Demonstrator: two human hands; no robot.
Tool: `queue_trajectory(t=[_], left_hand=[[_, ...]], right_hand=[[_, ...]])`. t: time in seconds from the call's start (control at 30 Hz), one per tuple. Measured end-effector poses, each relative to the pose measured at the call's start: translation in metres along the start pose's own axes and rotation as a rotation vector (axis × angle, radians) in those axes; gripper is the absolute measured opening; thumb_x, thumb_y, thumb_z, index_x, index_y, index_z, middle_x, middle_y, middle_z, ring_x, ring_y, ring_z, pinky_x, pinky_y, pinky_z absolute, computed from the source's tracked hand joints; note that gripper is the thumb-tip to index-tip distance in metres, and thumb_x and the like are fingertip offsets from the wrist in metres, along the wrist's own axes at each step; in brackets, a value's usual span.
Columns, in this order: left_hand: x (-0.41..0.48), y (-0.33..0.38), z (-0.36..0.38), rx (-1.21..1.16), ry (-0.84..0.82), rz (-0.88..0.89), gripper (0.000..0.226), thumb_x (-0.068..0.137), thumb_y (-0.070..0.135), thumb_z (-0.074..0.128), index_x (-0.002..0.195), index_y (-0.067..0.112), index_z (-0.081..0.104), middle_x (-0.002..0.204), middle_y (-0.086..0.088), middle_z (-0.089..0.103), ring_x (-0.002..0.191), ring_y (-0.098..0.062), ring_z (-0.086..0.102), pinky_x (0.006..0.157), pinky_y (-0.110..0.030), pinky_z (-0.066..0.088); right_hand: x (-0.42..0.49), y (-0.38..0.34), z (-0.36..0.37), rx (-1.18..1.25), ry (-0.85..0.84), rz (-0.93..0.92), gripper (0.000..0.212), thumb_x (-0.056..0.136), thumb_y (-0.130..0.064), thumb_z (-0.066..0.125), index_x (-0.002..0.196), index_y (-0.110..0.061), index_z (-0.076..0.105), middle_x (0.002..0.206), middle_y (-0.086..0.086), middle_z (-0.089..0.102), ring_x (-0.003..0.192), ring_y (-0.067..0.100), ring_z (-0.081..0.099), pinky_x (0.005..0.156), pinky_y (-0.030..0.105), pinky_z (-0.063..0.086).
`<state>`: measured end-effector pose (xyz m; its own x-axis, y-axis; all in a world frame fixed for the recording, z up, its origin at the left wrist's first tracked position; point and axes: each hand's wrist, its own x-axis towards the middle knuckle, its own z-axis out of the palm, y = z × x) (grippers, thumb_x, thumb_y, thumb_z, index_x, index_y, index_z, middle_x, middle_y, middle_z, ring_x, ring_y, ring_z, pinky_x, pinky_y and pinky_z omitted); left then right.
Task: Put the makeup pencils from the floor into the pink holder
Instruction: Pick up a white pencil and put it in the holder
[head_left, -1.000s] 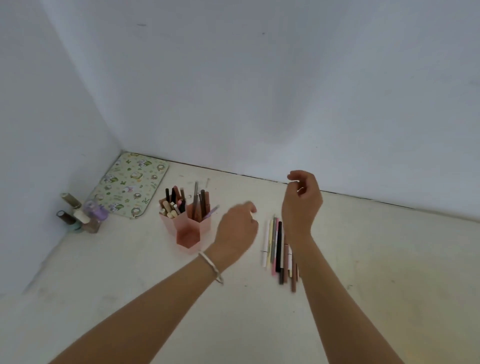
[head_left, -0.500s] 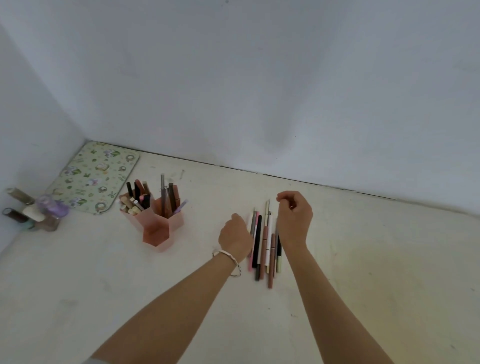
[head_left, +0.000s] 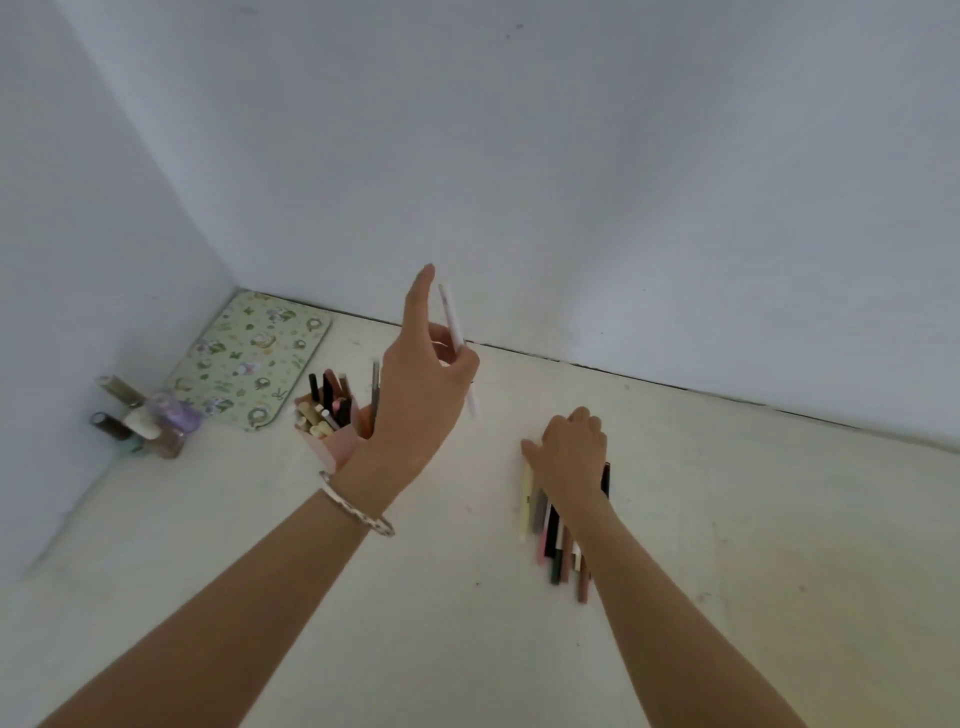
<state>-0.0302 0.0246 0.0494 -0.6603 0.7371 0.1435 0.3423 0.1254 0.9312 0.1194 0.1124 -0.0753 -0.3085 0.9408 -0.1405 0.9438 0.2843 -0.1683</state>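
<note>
My left hand (head_left: 421, 395) is raised above the floor and grips a white makeup pencil (head_left: 457, 343), held nearly upright, just right of the pink holder (head_left: 337, 447). The holder stands on the floor with several pencils in it and is partly hidden by my left hand. My right hand (head_left: 571, 452) rests palm down on the far ends of a row of several makeup pencils (head_left: 550, 525) lying side by side on the floor. Its fingertips are hidden, so I cannot tell if it grips one.
A green patterned mat (head_left: 249, 358) lies in the corner by the walls. A cluster of small bottles (head_left: 145, 421) stands against the left wall. The white floor (head_left: 727, 519) extends to the right of the pencils.
My left hand has taken a white pencil from the row and lifted it up toward the holder. My right hand has come down onto the pencils.
</note>
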Motion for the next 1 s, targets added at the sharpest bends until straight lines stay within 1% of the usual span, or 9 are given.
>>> queue_trajectory(t=[0.17, 0.27, 0.33, 0.4, 0.53, 0.67, 0.77, 0.83, 1.0], left_hand=[[0.001, -0.005, -0.024, 0.05, 0.031, 0.04, 0.073, 0.086, 0.01, 0.063, 0.145, 0.039, 0.032, 0.084, 0.011, 0.06, 0.074, -0.003, 0.065, 0.064, -0.017, 0.056], [0.007, -0.01, -0.045, 0.076, 0.08, 0.075, 0.074, 0.085, 0.009, 0.066, 0.143, 0.04, 0.032, 0.088, 0.01, 0.06, 0.071, -0.002, 0.065, 0.059, -0.016, 0.056], [0.014, -0.016, -0.063, 0.113, 0.113, 0.098, 0.069, 0.083, 0.007, 0.066, 0.137, 0.039, 0.038, 0.087, 0.011, 0.061, 0.068, 0.0, 0.066, 0.057, -0.014, 0.055], [0.017, -0.022, -0.076, 0.195, 0.123, 0.114, 0.064, 0.082, 0.006, 0.068, 0.131, 0.036, 0.039, 0.087, 0.012, 0.061, 0.066, -0.001, 0.067, 0.057, -0.017, 0.056], [0.007, -0.038, -0.078, 0.421, 0.046, 0.204, 0.061, 0.084, 0.009, 0.07, 0.129, 0.032, 0.036, 0.089, 0.011, 0.062, 0.07, -0.003, 0.066, 0.062, -0.027, 0.057], [-0.006, -0.056, -0.073, 0.729, -0.047, 0.313, 0.048, 0.084, 0.013, 0.069, 0.124, 0.022, 0.045, 0.082, 0.002, 0.065, 0.066, -0.018, 0.063, 0.06, -0.033, 0.053], [-0.012, -0.062, -0.077, 0.845, -0.013, 0.461, 0.027, 0.078, 0.009, 0.069, 0.104, 0.012, 0.065, 0.106, -0.005, 0.067, 0.104, -0.027, 0.062, 0.085, -0.038, 0.047], [-0.012, -0.059, -0.086, 0.795, 0.074, 0.479, 0.029, 0.076, 0.003, 0.061, 0.104, 0.01, 0.068, 0.115, -0.007, 0.065, 0.114, -0.028, 0.057, 0.093, -0.041, 0.044], [0.0, -0.042, -0.112, 0.607, 0.24, 0.436, 0.041, 0.073, -0.006, 0.054, 0.109, 0.009, 0.064, 0.108, -0.005, 0.065, 0.108, -0.026, 0.055, 0.095, -0.035, 0.041]], right_hand=[[-0.009, -0.011, 0.007, -0.066, -0.048, -0.05, 0.027, 0.088, -0.029, 0.052, 0.073, -0.009, 0.059, 0.09, 0.005, 0.046, 0.094, 0.026, 0.048, 0.082, 0.035, 0.037], [-0.006, -0.022, -0.013, 0.496, -0.03, 0.042, 0.03, 0.085, -0.023, 0.056, 0.058, -0.009, 0.051, 0.064, 0.002, 0.042, 0.062, 0.019, 0.04, 0.062, 0.029, 0.035], [-0.003, -0.031, -0.04, 0.872, 0.04, 0.122, 0.022, 0.087, -0.021, 0.056, 0.067, -0.012, 0.053, 0.058, -0.003, 0.045, 0.052, 0.013, 0.039, 0.052, 0.026, 0.033], [-0.005, -0.04, -0.069, 1.095, 0.146, 0.126, 0.013, 0.09, -0.018, 0.053, 0.08, -0.011, 0.059, 0.062, -0.004, 0.053, 0.052, 0.009, 0.045, 0.05, 0.023, 0.037], [-0.02, -0.061, -0.111, 1.368, 0.382, 0.052, 0.009, 0.096, -0.017, 0.053, 0.088, -0.018, 0.058, 0.077, -0.002, 0.061, 0.07, 0.013, 0.058, 0.066, 0.019, 0.049], [-0.039, -0.078, -0.118, 1.437, 0.516, 0.025, 0.007, 0.098, -0.015, 0.053, 0.094, -0.017, 0.058, 0.083, -0.004, 0.064, 0.077, 0.018, 0.061, 0.071, 0.025, 0.052], [-0.053, -0.088, -0.11, 1.472, 0.577, -0.015, 0.006, 0.099, -0.015, 0.052, 0.101, -0.017, 0.058, 0.087, -0.001, 0.066, 0.08, 0.018, 0.063, 0.076, 0.031, 0.054], [-0.061, -0.098, -0.101, 1.476, 0.589, -0.067, 0.011, 0.098, -0.018, 0.052, 0.107, -0.021, 0.057, 0.089, 0.001, 0.067, 0.079, 0.016, 0.064, 0.078, 0.03, 0.055], [-0.076, -0.124, -0.068, 1.311, 0.503, -0.226, 0.025, 0.099, -0.019, 0.052, 0.113, -0.04, 0.049, 0.092, -0.008, 0.069, 0.084, 0.01, 0.066, 0.076, 0.017, 0.05]])
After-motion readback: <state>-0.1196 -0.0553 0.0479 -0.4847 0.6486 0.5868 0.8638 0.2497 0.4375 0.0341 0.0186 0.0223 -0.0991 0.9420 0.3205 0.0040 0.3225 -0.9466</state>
